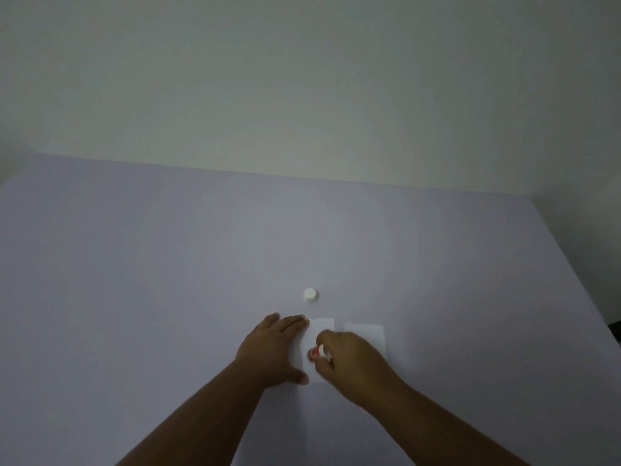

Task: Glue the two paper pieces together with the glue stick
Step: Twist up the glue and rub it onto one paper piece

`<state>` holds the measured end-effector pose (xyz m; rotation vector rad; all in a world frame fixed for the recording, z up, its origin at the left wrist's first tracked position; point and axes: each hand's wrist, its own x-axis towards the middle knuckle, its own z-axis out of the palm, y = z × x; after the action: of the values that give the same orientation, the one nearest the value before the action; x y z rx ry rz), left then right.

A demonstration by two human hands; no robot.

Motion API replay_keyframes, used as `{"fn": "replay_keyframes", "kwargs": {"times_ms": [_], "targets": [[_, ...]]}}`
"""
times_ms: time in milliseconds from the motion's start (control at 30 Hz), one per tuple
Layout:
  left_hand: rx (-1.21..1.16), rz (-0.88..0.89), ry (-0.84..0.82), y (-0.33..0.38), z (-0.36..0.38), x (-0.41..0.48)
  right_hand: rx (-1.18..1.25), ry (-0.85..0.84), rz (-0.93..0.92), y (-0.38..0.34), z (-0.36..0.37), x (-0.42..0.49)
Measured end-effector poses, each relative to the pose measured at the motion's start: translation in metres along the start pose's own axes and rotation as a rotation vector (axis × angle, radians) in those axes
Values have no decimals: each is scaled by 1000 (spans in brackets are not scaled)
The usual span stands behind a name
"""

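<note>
Two white paper pieces lie side by side on the lavender table (168, 280). My left hand (274, 348) rests flat, fingers spread, on the left edge of the left paper piece (321, 331). My right hand (349, 361) is closed around a red and white glue stick (316, 353), whose tip is down on that same paper. The right paper piece (369, 332) lies just beyond my right hand, partly hidden by it. The glue stick's white cap (311, 294) stands on the table behind the papers.
A pale wall (302, 95) rises behind the table's far edge. The table's right edge runs diagonally at the right, with a dark gap (615, 331) beyond it.
</note>
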<state>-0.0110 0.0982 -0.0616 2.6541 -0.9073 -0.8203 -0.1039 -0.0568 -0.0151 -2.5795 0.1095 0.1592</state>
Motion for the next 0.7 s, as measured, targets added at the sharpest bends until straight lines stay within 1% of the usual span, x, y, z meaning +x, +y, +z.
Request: {"fn": "replay_keyframes", "kwargs": {"times_ms": [100, 200, 267, 333, 467, 700], "targets": [[4, -2, 1, 2, -1, 0, -2, -32, 20, 3, 0, -7], [6, -8, -10, 3, -2, 0, 5, 33, 104, 12, -14, 3], [4, -13, -14, 3, -2, -1, -11, 71, 123, 15, -18, 4], [1, -14, -14, 2, -2, -1, -17, 77, 106, 14, -12, -3], [-2, -7, -12, 2, -2, -1, -31, 33, 47, 9, 5, -31], [10, -8, -17, 4, -5, -3, 36, 122, 181, 21, -13, -15]]}}
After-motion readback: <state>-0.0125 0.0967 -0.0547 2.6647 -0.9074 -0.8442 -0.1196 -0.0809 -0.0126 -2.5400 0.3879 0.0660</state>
